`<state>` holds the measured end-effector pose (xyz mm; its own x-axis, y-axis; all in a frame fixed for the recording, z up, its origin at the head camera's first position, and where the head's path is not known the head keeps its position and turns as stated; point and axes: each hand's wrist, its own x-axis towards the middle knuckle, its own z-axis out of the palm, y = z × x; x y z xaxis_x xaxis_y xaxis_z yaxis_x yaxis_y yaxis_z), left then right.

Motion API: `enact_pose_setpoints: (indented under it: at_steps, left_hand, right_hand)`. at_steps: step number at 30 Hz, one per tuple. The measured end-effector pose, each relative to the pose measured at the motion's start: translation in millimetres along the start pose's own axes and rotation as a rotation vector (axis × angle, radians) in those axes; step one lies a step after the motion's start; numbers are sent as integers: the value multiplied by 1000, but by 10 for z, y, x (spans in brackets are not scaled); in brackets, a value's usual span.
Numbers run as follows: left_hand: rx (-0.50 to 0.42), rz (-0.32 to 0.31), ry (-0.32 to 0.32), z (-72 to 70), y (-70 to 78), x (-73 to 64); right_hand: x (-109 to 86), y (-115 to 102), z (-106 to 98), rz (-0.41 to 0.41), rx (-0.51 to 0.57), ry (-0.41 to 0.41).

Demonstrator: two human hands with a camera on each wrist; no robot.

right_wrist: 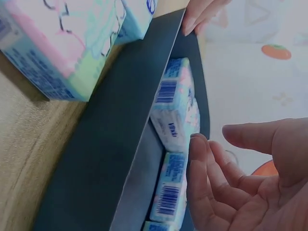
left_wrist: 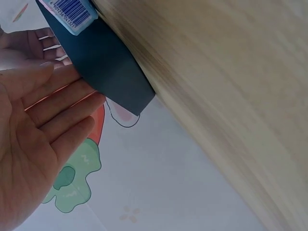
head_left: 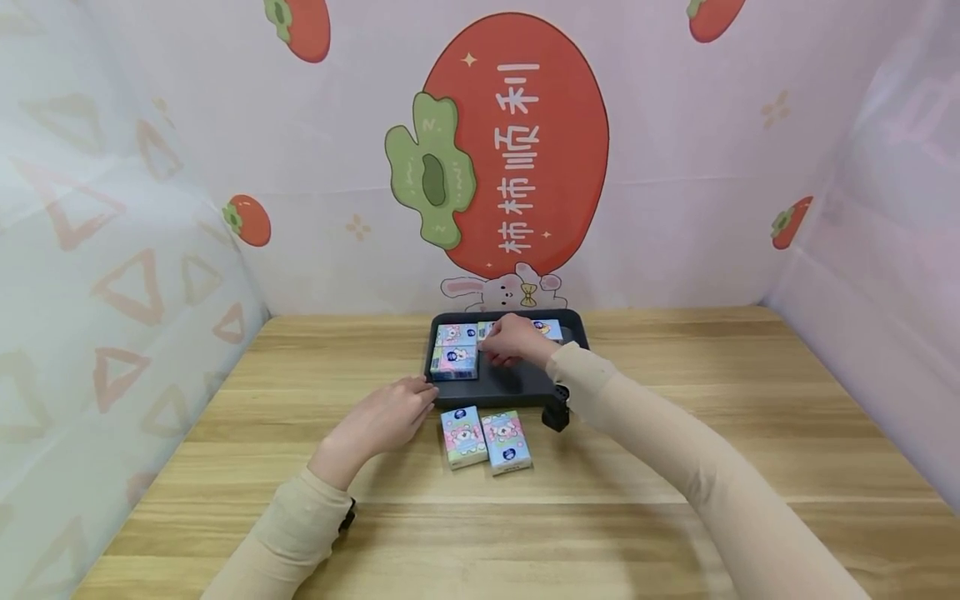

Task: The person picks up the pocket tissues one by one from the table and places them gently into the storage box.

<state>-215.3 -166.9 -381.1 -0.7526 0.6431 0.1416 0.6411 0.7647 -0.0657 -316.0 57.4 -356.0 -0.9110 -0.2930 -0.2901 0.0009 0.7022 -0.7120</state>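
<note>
A dark grey tray (head_left: 517, 387) holds several small tissue packs, among them a pack (head_left: 454, 360) at its left side and another pack (head_left: 546, 328) at the back. My left hand (head_left: 390, 412) touches the tray's near left corner, its fingers nearly straight in the left wrist view (left_wrist: 43, 120). Over the tray's middle is my right hand (head_left: 513, 337), close to the packs in the back row. In the right wrist view, that hand (right_wrist: 236, 183) has loosely bent fingers with the thumb apart and holds nothing. Two more packs (head_left: 463, 437) (head_left: 507, 442) lie side by side before the tray.
The tray stands near the back of a wooden table (head_left: 675, 517). Behind it hangs a pale cloth backdrop (head_left: 675, 233) printed with persimmons and a rabbit, and cloth also encloses both sides. A small black device (head_left: 557, 408) is on the right wrist.
</note>
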Motion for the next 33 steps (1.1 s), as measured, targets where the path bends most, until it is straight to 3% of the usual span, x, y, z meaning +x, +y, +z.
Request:
enact_pose_setpoints:
  at_steps: [18,33]
  left_hand:
    - [5,-19,-16,-32,29,17]
    - [-13,-26,-6,-10,23,21]
  right_hand:
    - [-463,68,-9,-139,-66,51]
    - [-788,149,56,-163,-115,91]
